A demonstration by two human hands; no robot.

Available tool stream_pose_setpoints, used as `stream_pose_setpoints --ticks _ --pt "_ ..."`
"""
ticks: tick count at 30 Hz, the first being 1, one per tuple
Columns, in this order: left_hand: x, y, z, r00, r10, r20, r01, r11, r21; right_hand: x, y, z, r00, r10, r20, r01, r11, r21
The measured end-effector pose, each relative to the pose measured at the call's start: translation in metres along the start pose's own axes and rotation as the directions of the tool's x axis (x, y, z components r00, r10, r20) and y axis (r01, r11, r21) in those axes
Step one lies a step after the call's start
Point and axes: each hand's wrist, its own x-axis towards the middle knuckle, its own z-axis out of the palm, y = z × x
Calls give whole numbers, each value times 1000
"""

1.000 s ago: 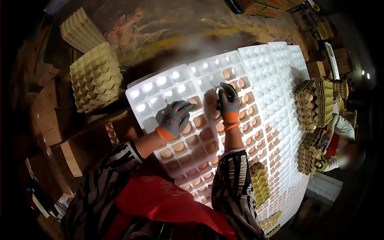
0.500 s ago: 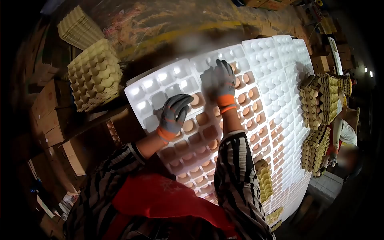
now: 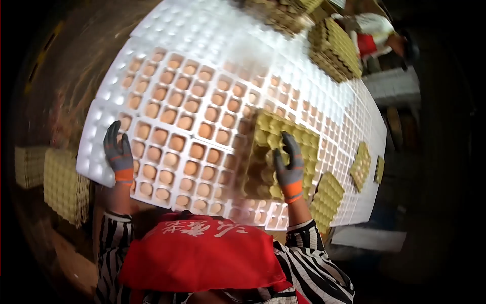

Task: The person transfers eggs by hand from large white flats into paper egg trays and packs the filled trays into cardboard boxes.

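Observation:
My left hand (image 3: 119,154), in a grey glove with an orange cuff, is over the left part of the white foam trays (image 3: 91,175). Its fingers are a little apart, beside brown eggs (image 3: 143,131) sitting in the cells; no egg shows in its grasp. In a matching glove, my right hand (image 3: 290,169) lies over a yellow-green pulp egg tray (image 3: 263,136). The thumb and fingers are spread; whether they touch the tray is unclear. That pulp tray rests across the foam trays, partly hidden by the hand.
Stacked pulp trays (image 3: 63,185) stand off the left edge. Another stack (image 3: 334,50) is on the far side near a co-worker (image 3: 367,38). More pulp trays (image 3: 326,200) lie on the foam trays at right. Dark floor borders the left side.
The view has swung to the right along the foam trays. My hands have moved apart, and my right hand is now over a pulp tray instead of the foam cells.

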Motion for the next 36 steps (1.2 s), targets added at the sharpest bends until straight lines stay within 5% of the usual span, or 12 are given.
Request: stream_pose_setpoints --ticks 2,4,6,10,13,16,18,21,25,28,34,36 --pt "-14 35 24 984 -5 178 38 983 -179 -35 51 -48 937 288 -199 -297 955 -16" --pt "-41 82 54 940 7 340 106 943 -314 -78 117 -71 892 320 -319 -414 862 -293" --pt "-69 135 86 856 63 512 188 886 -423 -111 150 -76 701 693 -166 -708 705 -45" --pt "-124 255 113 716 207 667 266 803 -534 -142 166 -79 768 602 -218 -493 773 400" --pt "-122 332 88 679 346 647 198 763 -615 -176 177 -120 584 748 -314 -308 562 768" --pt "-118 371 82 664 465 586 47 756 -653 -221 163 -171 292 862 -415 -80 454 887" --pt "-122 374 92 665 370 649 122 803 -583 -257 159 -201 244 760 -603 -203 648 734" --pt "-134 352 114 728 319 607 85 836 -542 -296 159 -216 44 792 -609 -7 610 793" --pt "-149 315 114 760 236 605 88 885 -456 -365 194 -187 -140 870 -473 -295 419 859" --pt "-153 297 104 765 214 608 42 925 -378 -379 207 -151 -279 888 -366 -249 301 921" --pt "-161 267 93 848 131 513 74 930 -360 -361 208 -174 -119 974 -194 -307 150 940" --pt "-163 270 84 815 16 579 244 897 -369 -379 217 -174 -127 944 -305 -370 240 898"
